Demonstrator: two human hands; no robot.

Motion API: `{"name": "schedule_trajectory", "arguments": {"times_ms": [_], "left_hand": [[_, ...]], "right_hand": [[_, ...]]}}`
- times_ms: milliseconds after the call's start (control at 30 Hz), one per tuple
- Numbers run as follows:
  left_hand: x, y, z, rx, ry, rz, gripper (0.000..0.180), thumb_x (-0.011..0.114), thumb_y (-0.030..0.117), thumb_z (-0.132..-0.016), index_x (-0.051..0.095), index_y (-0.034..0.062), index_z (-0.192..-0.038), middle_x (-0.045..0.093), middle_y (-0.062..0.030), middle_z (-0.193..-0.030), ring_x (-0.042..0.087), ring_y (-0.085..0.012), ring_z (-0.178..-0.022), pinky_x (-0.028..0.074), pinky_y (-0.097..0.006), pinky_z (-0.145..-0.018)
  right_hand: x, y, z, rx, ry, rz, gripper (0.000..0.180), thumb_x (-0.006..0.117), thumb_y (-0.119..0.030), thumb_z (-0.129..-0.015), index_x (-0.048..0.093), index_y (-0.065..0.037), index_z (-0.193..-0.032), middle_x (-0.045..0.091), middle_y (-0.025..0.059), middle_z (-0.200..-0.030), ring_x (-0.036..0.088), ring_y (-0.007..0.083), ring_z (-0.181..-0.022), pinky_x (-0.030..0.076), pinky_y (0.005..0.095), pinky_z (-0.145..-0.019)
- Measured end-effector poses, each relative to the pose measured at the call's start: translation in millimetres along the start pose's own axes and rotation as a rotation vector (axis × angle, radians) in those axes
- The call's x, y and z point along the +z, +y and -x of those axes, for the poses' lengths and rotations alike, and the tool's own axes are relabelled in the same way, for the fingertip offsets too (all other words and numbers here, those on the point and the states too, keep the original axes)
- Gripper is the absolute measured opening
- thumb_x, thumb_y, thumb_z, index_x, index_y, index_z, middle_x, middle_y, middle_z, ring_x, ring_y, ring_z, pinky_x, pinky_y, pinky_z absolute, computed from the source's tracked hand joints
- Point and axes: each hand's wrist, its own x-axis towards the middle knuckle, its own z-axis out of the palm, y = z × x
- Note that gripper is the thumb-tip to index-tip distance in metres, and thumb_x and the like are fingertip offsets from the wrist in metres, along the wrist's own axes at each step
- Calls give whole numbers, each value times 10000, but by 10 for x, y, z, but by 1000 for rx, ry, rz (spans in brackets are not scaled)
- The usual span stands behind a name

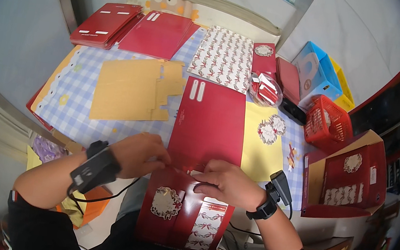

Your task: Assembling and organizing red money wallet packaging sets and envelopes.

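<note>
red card [208, 126] on counter [77, 101] | thin, light, stiff (creases easily) | left hand [139, 155], right hand [226, 182] pinch its near edge, apart | grip by edges

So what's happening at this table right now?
A person is working a large red card sheet at the near edge of a checked table. The left hand and right hand press on its fold, with the decorated flap hanging toward them. Tan cardboard, red card stacks, patterned paper and a red basket lie around.
</note>
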Motion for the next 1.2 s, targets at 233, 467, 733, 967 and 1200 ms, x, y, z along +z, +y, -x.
{"name": "schedule_trajectory", "arguments": {"times_ms": [233, 467, 733, 967, 1200], "left_hand": [[218, 10, 208, -11, 149, -32, 283, 664, 142, -808, 653, 95, -1087, 557, -121, -1010, 545, -270, -944, 459, -346, -836], [323, 77, 316, -208, 225, 270, 310, 683, 91, -802, 612, 51, -1101, 591, -91, -964, 586, -179, -839, 488, -290, -762], [276, 108, 296, -388, 256, 545, 411, 704, 28, -773, 506, 23, -1134, 620, -58, -955, 600, -99, -805, 492, -240, -665], [270, 49, 285, -557, 223, 1066, 523, 677, -35, -765, 409, 48, -1206, 615, -92, -939, 628, -128, -741, 491, -212, -566], [317, 121, 256, -470, 227, 842, 400, 664, 34, -787, 536, 31, -1166, 620, -86, -925, 602, -114, -731, 494, -245, -585]], "right_hand": [[2, -39, -6, 18, 14, -16, 277, 672, -210, -795, 659, -31, -1006, 533, 108, -758, 551, 291, -775, 449, 391, -685], [42, 5, 46, 34, 78, -24, 261, 679, -220, -787, 662, -24, -958, 568, 122, -766, 570, 301, -767, 451, 403, -664], [50, 17, 48, 21, 93, -64, 246, 684, -217, -783, 666, -32, -944, 571, 117, -752, 570, 303, -749, 452, 398, -666], [38, 8, 44, 45, 71, -77, 248, 682, -216, -786, 666, -32, -950, 578, 118, -758, 572, 304, -757, 455, 397, -672], [48, 29, 54, 45, 75, -84, 248, 682, -218, -786, 670, -32, -948, 582, 121, -755, 574, 307, -753, 454, 400, -668]]}}
